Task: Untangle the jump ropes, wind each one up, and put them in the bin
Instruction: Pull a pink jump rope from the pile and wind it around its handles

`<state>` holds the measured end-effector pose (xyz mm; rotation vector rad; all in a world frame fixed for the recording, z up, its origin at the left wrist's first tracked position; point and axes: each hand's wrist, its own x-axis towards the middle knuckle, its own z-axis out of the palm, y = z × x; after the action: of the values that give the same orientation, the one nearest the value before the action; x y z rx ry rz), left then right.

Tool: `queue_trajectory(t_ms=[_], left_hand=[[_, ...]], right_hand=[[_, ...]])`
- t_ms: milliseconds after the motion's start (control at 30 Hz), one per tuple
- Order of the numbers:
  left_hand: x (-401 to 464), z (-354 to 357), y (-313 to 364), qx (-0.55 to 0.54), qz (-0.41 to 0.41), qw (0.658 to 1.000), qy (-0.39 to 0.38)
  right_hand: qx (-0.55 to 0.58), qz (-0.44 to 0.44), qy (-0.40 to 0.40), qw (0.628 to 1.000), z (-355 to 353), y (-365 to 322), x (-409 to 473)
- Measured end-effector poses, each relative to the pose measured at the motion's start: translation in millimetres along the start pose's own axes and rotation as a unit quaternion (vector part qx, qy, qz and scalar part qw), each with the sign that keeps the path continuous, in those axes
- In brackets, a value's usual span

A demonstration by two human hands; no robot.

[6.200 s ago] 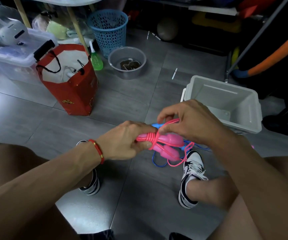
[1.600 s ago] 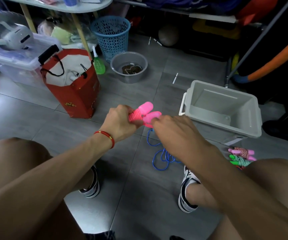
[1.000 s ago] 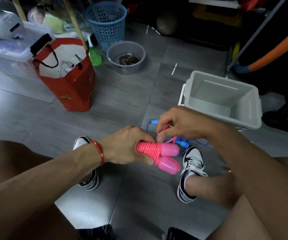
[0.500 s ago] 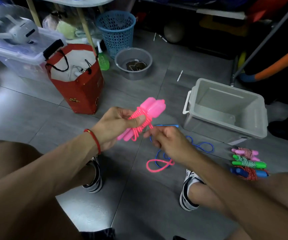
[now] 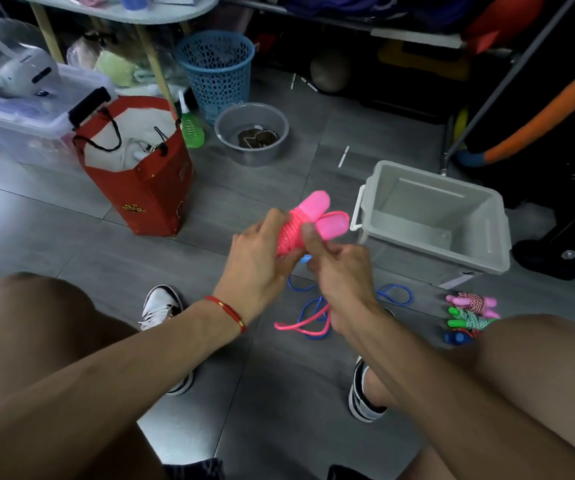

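Note:
My left hand (image 5: 255,265) grips the pink jump rope (image 5: 308,220) by its two handles, with pink cord coiled tightly around them. My right hand (image 5: 343,271) pinches the loose end of that cord just below the bundle; a pink loop hangs from it near the floor. A blue jump rope (image 5: 391,294) lies loose on the tiles under my hands. The grey bin (image 5: 435,220) stands open at the right, nothing visible inside. Three wound ropes (image 5: 469,311), pink, green and blue handled, lie by my right knee.
A red paper bag (image 5: 140,174) stands left of my hands. Behind it are a clear storage box (image 5: 26,116), a blue mesh basket (image 5: 217,67), a green bottle (image 5: 191,129) and a grey bowl (image 5: 251,136). My shoes (image 5: 161,306) rest on the grey tiles.
More pink cord has been wound around the handles and the hanging tail is shorter. My right hand has come up close to the bundle, which my left hand has tilted upward.

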<state>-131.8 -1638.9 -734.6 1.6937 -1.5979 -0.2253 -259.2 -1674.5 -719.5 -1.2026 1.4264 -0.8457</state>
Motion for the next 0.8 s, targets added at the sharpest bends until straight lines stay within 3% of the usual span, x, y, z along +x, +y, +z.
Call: queue_trajectory(t_ms=[100,167,233,300,333,400,500,600,733,800], left_hand=[[6.5,-13.4,3.5,-0.233,-0.049,0.968,-0.079],[13.7,-24.6,1.0,-0.384,-0.12,0.911,-0.094],[17.9,-32.1,-2.7,-0.5,-0.211,0.832,-0.116],[18.0,-35.4,-5.2,-0.581,-0.281,0.735,-0.207],[17.4,-36.8,-7.4,-0.596,-0.288,0.702,-0.261],[16.6,-40.4,-11.0,-0.597,-0.263,0.681,-0.332],[20.9,-44.4,-14.7,-0.571,-0.248,0.708,-0.334],[23.7,-45.3,-17.6,-0.522,-0.25,0.756,-0.306],[25.0,-34.2,-22.1,-0.346,-0.241,0.88,-0.219],[27.9,-27.8,-27.7,-0.269,-0.242,0.917,-0.166]], right_hand=[[0.025,-0.024,0.005,0.999,-16.4,-3.4,12.5],[0.037,-0.058,-0.034,0.997,-21.9,-3.3,18.0],[0.056,-0.105,-0.092,0.989,-22.2,-2.7,16.6],[0.081,-0.138,-0.154,0.975,-22.0,-0.9,14.7],[0.093,-0.141,-0.188,0.967,-23.0,-1.2,14.8],[0.097,-0.142,-0.233,0.957,-27.7,-1.4,19.4],[-0.002,-0.173,-0.245,0.954,-35.1,-3.2,26.9],[-0.114,-0.189,-0.192,0.956,-37.1,0.0,30.6],[-0.221,-0.151,-0.147,0.952,-22.3,3.3,26.3],[-0.258,-0.116,-0.155,0.946,-16.5,0.9,24.0]])
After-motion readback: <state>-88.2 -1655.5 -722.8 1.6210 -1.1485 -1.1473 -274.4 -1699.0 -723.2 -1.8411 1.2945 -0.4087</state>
